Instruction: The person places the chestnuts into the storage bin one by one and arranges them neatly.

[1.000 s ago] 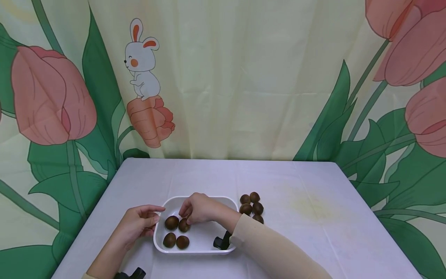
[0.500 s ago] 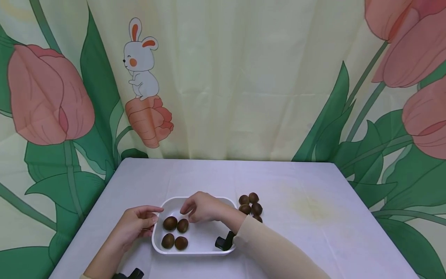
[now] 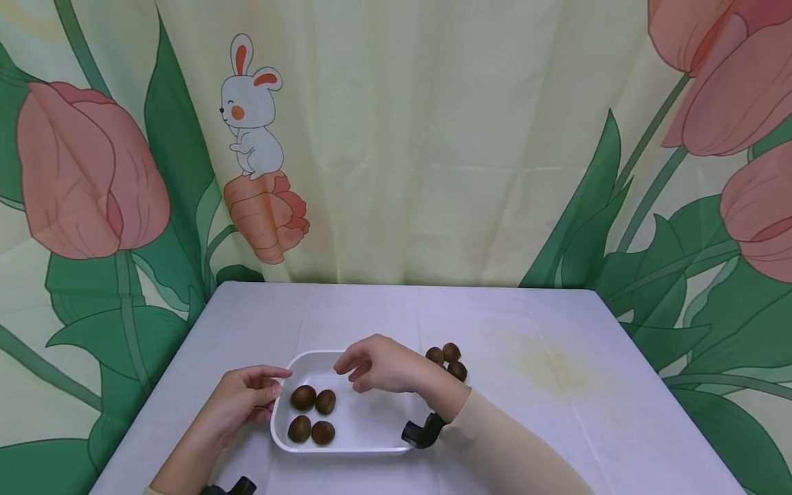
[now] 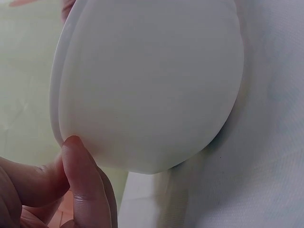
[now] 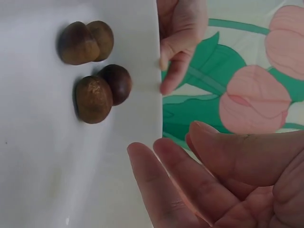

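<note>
A white rectangular tray [image 3: 365, 430] lies on the table, with several brown chestnuts [image 3: 303, 398] grouped in its left part. At the tray's left end my left hand [image 3: 241, 399] holds the rim; in the left wrist view a fingertip [image 4: 73, 142] meets the outer wall just under the edge. Over the right half of the tray hovers my right hand [image 3: 386, 364], fingers loosely bent and nothing between them. The right wrist view shows those fingers [image 5: 147, 166] spread apart, with the chestnuts [image 5: 94, 99] lying beyond them.
More chestnuts [image 3: 456, 371] lie on the white-covered table [image 3: 526, 412] right of the tray, partly hidden behind the right wrist. Black camera mounts [image 3: 421, 432] sit at the wrists. A printed curtain [image 3: 421, 172] hangs behind the table.
My right hand has let go of a chestnut in the tray, then risen and shifted right, its fingers loosening. My left hand has stayed at the tray's left rim.
</note>
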Available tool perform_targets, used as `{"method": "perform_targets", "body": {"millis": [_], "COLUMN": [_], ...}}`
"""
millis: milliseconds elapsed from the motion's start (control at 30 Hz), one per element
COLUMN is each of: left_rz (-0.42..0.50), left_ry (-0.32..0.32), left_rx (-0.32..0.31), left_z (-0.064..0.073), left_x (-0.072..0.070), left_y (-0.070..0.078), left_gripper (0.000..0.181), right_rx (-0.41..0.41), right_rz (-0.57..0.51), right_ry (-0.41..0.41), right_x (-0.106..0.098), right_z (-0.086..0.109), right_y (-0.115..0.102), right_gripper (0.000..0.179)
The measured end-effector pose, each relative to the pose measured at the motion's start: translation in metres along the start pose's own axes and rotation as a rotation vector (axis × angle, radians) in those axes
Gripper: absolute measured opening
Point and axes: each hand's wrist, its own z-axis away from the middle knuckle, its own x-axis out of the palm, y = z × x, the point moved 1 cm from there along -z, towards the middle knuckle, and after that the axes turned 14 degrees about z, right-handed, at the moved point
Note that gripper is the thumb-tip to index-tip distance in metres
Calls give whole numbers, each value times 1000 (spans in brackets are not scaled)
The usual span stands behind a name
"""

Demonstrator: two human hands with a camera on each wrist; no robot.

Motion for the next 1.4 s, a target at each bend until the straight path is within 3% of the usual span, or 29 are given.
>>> {"method": "perform_targets", "body": {"millis": [700,1400], "left_rz": [-11,-4], "left_ry": [24,24], "left_rx": [5,-4], "left_z": [0,2], "left_x": [3,3], "left_y": [-1,-1], "left_gripper": [33,34], "right_rx": [-5,36], "right_rz": [-37,-120], "right_ry": [76,123], "right_x": [-32,-38], "right_z": [61,111], "right_y": [24,58], "right_gripper": [39,40]}}
